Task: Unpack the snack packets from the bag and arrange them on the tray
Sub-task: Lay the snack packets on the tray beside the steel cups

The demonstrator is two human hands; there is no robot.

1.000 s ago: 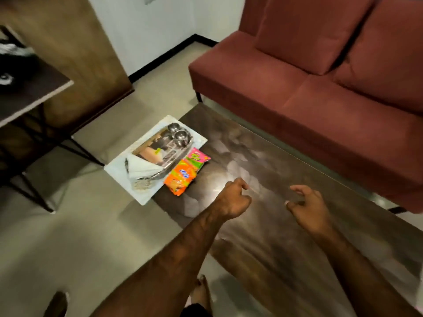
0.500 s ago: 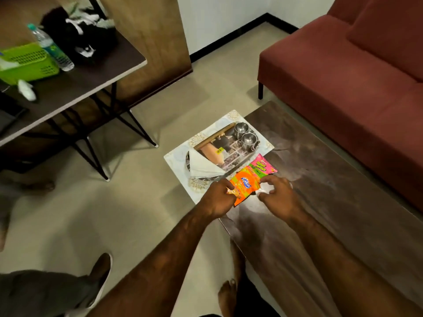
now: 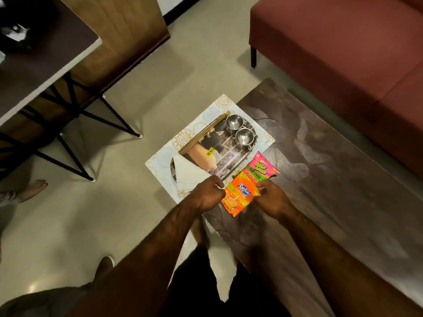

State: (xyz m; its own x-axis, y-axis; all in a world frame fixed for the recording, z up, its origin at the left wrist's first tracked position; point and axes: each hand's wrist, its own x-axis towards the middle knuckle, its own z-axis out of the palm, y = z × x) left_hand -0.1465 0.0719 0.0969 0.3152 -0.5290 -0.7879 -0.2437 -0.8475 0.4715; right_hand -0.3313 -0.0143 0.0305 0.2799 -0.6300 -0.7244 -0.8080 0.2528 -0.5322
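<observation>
An orange snack packet [image 3: 239, 195] lies on the dark coffee table [image 3: 332, 179], just right of a shiny steel tray [image 3: 229, 161]. My left hand [image 3: 207, 194] pinches its left edge and my right hand [image 3: 273, 199] grips its right edge. A pink and green snack packet [image 3: 262, 169] lies just beyond it, touching the tray's rim. Two small steel cups [image 3: 239, 129] stand at the tray's far end, and a folded white napkin [image 3: 186, 177] lies at its near end. No bag is in sight.
The tray rests on a white patterned mat [image 3: 164, 156] that overhangs the table's left end. A red sofa [image 3: 343, 53] runs along the far side. A dark desk on black metal legs [image 3: 45, 65] stands to the left. Another person's foot [image 3: 34, 187] is on the floor.
Both hands moved from empty table space to the orange packet and took hold of its edges. My view swung left and down towards the tray.
</observation>
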